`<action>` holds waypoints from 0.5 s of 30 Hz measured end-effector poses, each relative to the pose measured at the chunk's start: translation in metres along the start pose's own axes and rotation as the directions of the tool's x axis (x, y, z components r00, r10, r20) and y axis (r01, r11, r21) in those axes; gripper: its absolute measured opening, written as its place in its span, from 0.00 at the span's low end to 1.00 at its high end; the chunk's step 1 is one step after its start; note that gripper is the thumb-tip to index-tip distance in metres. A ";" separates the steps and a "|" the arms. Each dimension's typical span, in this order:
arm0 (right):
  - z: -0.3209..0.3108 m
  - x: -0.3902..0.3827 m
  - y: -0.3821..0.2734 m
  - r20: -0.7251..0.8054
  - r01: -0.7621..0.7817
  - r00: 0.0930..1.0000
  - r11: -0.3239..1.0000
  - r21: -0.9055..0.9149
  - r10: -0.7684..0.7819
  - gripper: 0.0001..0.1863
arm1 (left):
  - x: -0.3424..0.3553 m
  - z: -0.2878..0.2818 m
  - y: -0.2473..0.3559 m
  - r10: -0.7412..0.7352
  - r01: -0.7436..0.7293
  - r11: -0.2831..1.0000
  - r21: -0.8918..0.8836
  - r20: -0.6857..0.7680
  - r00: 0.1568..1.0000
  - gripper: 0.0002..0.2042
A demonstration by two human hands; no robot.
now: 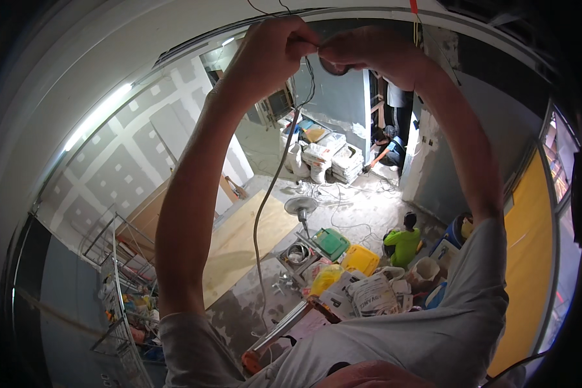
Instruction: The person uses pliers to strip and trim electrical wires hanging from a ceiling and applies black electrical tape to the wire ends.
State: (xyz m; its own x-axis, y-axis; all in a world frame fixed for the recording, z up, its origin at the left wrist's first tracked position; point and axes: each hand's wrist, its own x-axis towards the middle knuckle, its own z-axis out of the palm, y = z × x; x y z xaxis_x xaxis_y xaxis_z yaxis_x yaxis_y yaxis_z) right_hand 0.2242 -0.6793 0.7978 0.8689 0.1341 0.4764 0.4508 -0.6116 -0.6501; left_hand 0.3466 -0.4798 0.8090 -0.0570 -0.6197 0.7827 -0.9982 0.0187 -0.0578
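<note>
Both my arms are raised overhead, and my hands meet fingertip to fingertip near the ceiling edge. My left hand [275, 52] is closed in a pinch on thin dark wires [312, 81]. Below it, these wires run into a grey cable [265, 200] that hangs down in a long curve. My right hand [375, 53] is closed too, its fingertips touching the left ones. A dark round thing [334, 67], like a small roll of tape, shows under its curled fingers. The exact meeting point of wires and fingertips is too small to make out.
Far below are stacked sacks [333, 155], a plywood sheet [239, 239], a pedestal fan [301, 207] and green and yellow lids [332, 244]. A metal scaffold frame [116, 278] stands left. One person in bright green [403, 246] crouches; another person [389, 147] is by the doorway.
</note>
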 end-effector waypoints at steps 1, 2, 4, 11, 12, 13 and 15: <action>0.005 -0.002 0.004 0.001 0.000 1.000 1.000 -0.003 0.000 0.13 | 0.000 0.000 0.000 0.001 -0.001 1.000 -0.001 -0.003 1.000 0.05; 0.014 -0.003 0.008 -0.214 0.145 0.956 0.958 -0.246 -0.200 0.11 | 0.000 -0.002 -0.002 -0.008 0.008 1.000 -0.009 0.008 1.000 0.05; 0.025 -0.007 0.008 -0.356 0.224 0.829 0.839 -0.495 -0.431 0.10 | -0.002 -0.004 -0.005 -0.019 0.019 1.000 -0.013 0.015 1.000 0.05; 0.029 -0.011 0.002 -0.077 0.133 0.510 0.167 -0.977 -0.856 0.20 | 0.005 -0.002 -0.006 -0.012 0.018 0.994 -0.111 0.055 0.998 0.05; 0.029 -0.010 0.004 -0.069 0.138 0.488 0.155 -0.978 -0.870 0.20 | 0.005 -0.002 -0.007 -0.015 0.021 0.994 -0.109 0.057 0.998 0.05; 0.029 -0.009 0.005 -0.061 0.142 0.464 0.142 -0.980 -0.884 0.19 | 0.004 -0.002 -0.007 -0.015 0.021 0.994 -0.107 0.056 0.998 0.05; 0.025 -0.008 0.012 -0.055 0.149 0.455 0.137 -0.979 -0.889 0.18 | 0.004 -0.001 -0.004 -0.031 0.035 0.995 -0.098 0.040 0.999 0.05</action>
State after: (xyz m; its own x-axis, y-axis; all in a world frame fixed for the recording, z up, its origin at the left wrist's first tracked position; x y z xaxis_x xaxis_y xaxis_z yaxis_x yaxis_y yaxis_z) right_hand 0.2280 -0.6678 0.7716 -0.0167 0.5615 0.8273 -0.0087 -0.8275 0.5614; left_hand 0.3507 -0.4822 0.8129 -0.0248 -0.6506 0.7590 -0.9968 0.0735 0.0304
